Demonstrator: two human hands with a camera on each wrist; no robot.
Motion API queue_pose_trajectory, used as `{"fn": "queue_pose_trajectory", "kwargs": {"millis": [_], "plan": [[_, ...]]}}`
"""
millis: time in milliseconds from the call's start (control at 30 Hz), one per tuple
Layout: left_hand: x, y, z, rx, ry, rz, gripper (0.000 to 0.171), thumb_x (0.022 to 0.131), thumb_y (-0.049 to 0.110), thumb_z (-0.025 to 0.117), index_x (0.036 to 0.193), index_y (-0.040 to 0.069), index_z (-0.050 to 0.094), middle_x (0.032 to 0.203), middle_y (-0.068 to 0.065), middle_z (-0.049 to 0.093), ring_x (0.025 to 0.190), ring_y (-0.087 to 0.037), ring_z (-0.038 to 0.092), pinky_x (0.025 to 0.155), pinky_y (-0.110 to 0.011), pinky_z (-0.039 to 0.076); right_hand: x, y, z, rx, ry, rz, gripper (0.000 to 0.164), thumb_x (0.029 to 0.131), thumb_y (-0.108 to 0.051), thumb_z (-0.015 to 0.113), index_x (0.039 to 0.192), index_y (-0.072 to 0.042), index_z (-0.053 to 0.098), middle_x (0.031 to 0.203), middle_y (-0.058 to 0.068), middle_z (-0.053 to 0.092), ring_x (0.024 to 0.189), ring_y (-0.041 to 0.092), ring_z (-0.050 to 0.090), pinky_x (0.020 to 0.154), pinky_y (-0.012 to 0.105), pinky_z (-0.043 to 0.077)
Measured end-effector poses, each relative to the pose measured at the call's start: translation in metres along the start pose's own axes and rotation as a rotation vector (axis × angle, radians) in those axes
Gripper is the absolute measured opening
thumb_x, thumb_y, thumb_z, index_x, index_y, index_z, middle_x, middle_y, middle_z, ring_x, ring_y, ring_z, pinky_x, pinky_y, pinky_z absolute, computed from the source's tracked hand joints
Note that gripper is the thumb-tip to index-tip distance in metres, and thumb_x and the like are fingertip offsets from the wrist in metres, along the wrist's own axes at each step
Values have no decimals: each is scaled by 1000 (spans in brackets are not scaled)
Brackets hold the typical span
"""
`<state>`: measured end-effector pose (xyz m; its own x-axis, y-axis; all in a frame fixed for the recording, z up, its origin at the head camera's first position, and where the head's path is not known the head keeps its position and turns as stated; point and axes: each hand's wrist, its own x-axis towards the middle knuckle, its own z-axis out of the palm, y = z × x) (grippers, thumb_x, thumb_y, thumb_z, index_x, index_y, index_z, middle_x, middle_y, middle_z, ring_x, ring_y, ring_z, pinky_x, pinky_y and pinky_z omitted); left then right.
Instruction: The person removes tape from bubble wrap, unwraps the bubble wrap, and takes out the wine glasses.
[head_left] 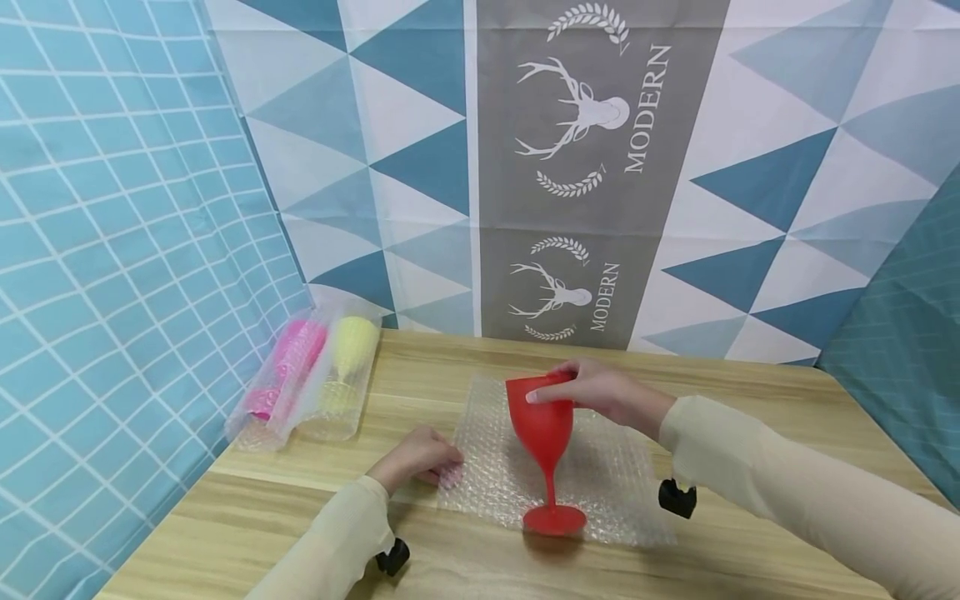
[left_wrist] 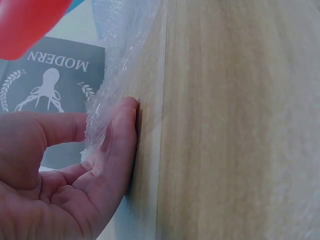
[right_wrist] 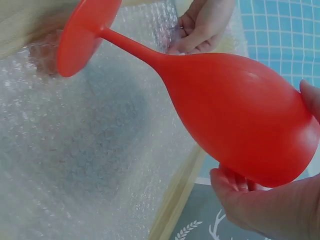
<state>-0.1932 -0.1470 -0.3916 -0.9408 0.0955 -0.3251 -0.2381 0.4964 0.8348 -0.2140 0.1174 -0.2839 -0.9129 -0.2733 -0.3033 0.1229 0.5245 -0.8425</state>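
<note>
A red goblet [head_left: 542, 429] is held by my right hand [head_left: 600, 390], its thumb and fingers round the bowl near the rim. The stem slants a little and the round foot points down, overlapping the near edge of a bubble wrap sheet [head_left: 622, 475] in the head view. With my left hand [head_left: 422, 457] I pinch the sheet's left edge between thumb and fingers. The left wrist view shows the bubble wrap [left_wrist: 102, 110] between those fingers, low at the tabletop, with part of the red goblet [left_wrist: 27, 25] above. From the right wrist, the goblet [right_wrist: 240, 115] spans the view over the sheet.
Two wrapped goblets, one pink [head_left: 296, 358] and one yellow [head_left: 354, 346], lie side by side in bubble wrap at the back left of the wooden table [head_left: 285, 504]. A patterned cloth [head_left: 420, 192] hangs behind, and a blue grid cloth [head_left: 112, 250] along the left.
</note>
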Motion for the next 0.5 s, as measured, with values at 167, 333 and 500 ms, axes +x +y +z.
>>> {"fn": "queue_pose_trajectory", "kwargs": {"millis": [167, 333, 500], "plan": [[-1, -1, 0, 2, 3, -1, 13, 83, 8, 67, 72, 1, 67, 59, 2, 60, 53, -9, 55, 52, -22, 54, -11, 5, 0, -37, -1, -71, 68, 79, -27, 78, 134, -1, 46, 127, 17, 57, 114, 29, 57, 88, 36, 58], [-1, -2, 0, 4, 10, 2, 13, 83, 8, 67, 72, 1, 67, 59, 2, 59, 53, -9, 55, 52, -22, 54, -20, 10, -2, -59, 0, -129, 70, 77, -25, 80, 135, -3, 47, 128, 17, 58, 112, 27, 59, 87, 37, 59], [0, -1, -1, 6, 12, 3, 14, 83, 8, 67, 72, 0, 67, 60, 1, 59, 53, -9, 55, 53, -22, 54, -29, 15, -3, -38, -25, -208, 71, 76, -20, 81, 135, -3, 46, 128, 18, 58, 110, 26, 58, 84, 38, 60]]}}
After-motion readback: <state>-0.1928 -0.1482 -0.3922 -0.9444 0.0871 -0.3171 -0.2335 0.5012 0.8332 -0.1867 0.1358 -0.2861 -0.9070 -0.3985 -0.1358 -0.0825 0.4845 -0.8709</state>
